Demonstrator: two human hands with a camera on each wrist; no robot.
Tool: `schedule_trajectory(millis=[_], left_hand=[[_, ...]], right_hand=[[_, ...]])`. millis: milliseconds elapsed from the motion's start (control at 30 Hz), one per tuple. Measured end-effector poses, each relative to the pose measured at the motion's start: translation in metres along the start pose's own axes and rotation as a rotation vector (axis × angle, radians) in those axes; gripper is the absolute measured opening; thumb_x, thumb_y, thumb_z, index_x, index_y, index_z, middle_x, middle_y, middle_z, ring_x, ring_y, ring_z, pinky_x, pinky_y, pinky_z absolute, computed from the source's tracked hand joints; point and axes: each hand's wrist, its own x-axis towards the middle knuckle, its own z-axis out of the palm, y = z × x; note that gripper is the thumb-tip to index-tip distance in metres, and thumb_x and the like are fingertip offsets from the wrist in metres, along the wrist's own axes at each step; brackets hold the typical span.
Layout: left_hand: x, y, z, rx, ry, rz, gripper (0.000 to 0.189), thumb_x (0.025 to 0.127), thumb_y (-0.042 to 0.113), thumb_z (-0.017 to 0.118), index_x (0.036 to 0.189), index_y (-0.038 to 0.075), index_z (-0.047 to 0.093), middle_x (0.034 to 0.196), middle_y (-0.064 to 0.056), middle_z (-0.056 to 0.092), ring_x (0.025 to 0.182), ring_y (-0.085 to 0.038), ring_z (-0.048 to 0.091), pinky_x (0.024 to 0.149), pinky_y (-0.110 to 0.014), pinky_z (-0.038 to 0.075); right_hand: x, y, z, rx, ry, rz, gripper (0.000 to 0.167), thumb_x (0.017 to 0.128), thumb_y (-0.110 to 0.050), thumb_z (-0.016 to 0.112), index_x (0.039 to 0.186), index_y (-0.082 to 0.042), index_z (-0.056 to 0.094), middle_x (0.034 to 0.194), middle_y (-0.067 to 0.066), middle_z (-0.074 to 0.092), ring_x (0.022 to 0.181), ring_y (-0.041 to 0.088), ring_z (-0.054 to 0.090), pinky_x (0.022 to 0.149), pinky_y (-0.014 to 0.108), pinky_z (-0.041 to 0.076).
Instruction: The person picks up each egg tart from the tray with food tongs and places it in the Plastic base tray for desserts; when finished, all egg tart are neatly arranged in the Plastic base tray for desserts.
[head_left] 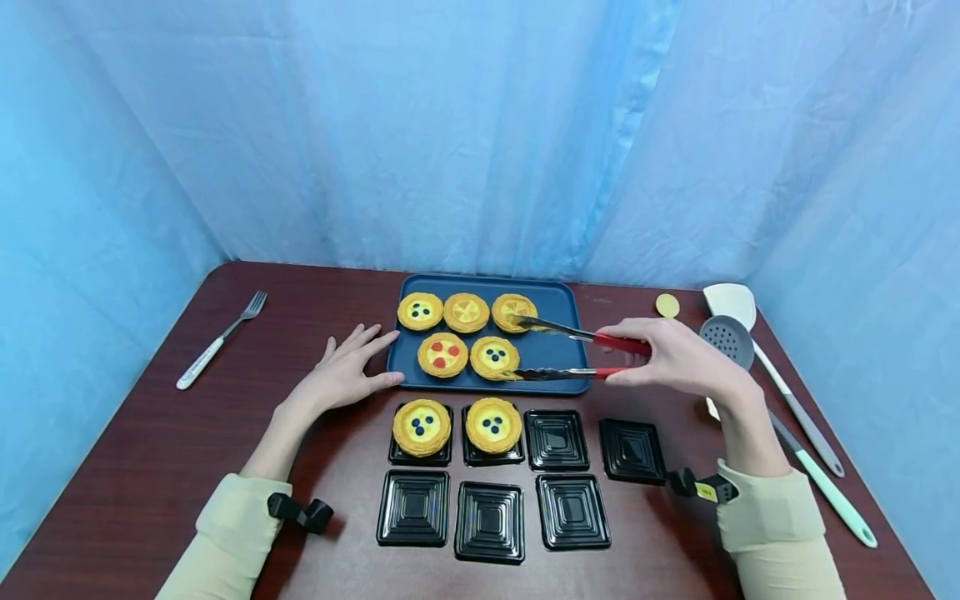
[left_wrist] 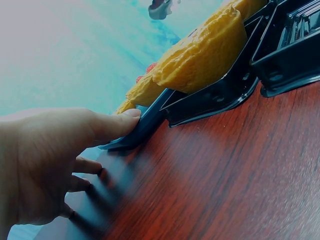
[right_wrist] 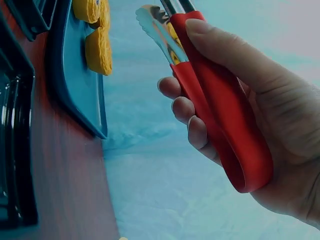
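My right hand [head_left: 682, 358] grips red-handled tongs [head_left: 621, 343], their arms spread wide over a blue tray [head_left: 555, 304]. One tip overlaps the back-right egg tart [head_left: 510, 308]; the other is at the front edge of a blueberry-topped tart [head_left: 495, 354]. A red-topped tart [head_left: 442, 356], another blueberry tart [head_left: 420, 312] and a plain-patterned tart [head_left: 467, 310] share the tray. My left hand [head_left: 341, 373] has its fingers spread, thumb and index at the tray's left edge. In the left wrist view the thumb [left_wrist: 120, 125] overlaps the tray rim.
Nearer me, two blueberry tarts [head_left: 422, 429] sit in black square plastic trays, beside several bare black trays [head_left: 557, 440]. A fork [head_left: 221, 342] lies left. At right are a white-headed spatula [head_left: 731, 304], a grey skimmer [head_left: 726, 337] and a small yellow disc [head_left: 667, 305]. Curtains surround the table.
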Motion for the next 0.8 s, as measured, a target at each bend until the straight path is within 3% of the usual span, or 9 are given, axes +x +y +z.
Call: schedule_trajectory(millis=[233,533,800], left_hand=[[0.001,0.0,0.001,0.002,-0.002,-0.003,0.079,0.098,0.05,0.065,0.163,0.02,0.032,0.171,-0.022,0.02,0.16,-0.046,0.008,0.123,-0.075,-0.002],[-0.001,-0.001,0.001,0.001,-0.006,0.004,0.079,0.098,0.049,0.065,0.163,0.019,0.032,0.171,-0.022,0.02,0.16,-0.047,0.008,0.123,-0.076,-0.002],[0.0,-0.001,0.001,0.002,0.002,0.005,0.079,0.098,0.05,0.065,0.164,0.02,0.032,0.171,-0.022,0.02,0.16,-0.047,0.009,0.123,-0.076,-0.002]], right_hand=[[0.01,0.007,0.01,-0.023,-0.013,-0.004,0.059,0.08,-0.04,0.089,0.132,-0.018,0.07,0.104,-0.003,0.071,0.071,0.011,0.053,0.062,0.025,0.044],[0.017,0.008,0.02,-0.048,-0.019,-0.003,0.057,0.08,-0.039,0.089,0.131,-0.019,0.072,0.116,-0.004,0.074,0.083,0.014,0.058,0.071,0.028,0.044],[0.02,0.009,0.023,-0.069,-0.035,-0.012,0.057,0.081,-0.043,0.087,0.13,-0.018,0.072,0.113,-0.003,0.074,0.083,0.013,0.059,0.069,0.028,0.045]])
